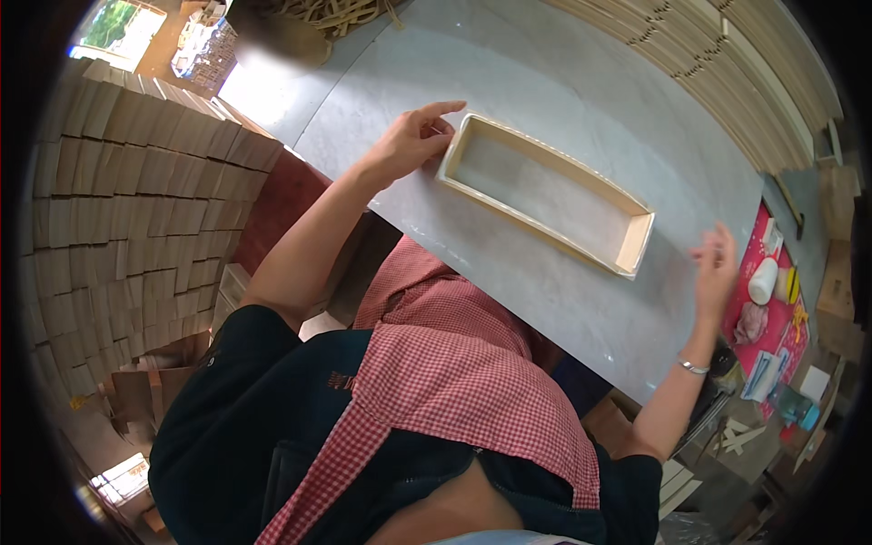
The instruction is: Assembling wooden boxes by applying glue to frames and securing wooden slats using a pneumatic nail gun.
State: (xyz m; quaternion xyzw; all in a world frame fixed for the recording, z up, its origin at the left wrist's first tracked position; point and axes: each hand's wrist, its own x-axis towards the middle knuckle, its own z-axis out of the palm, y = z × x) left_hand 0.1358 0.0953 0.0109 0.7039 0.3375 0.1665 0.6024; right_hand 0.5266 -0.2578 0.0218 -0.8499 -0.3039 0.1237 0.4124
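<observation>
A long rectangular wooden frame (540,222), pale and thin-walled, lies on the grey marbled tabletop (581,322). The tabletop shows through its middle. My left hand (420,138) is beside the frame's left end, index finger stretched along the corner and the other fingers loosely bent. Its fingertips are at or very near the end wall; whether they touch is hard to see. Away from the frame's right end, my right hand (718,259) is raised over the table's right side. Its fingers are apart, slightly blurred by motion, with nothing visible in them.
Stacked wooden pieces (118,218) rise on the left. Long wooden strips (699,54) line the far right edge. Thin loose strips (336,14) lie at the far left. On a pink mat (786,341) at right are a white bottle (763,282) and a crumpled cloth (751,322).
</observation>
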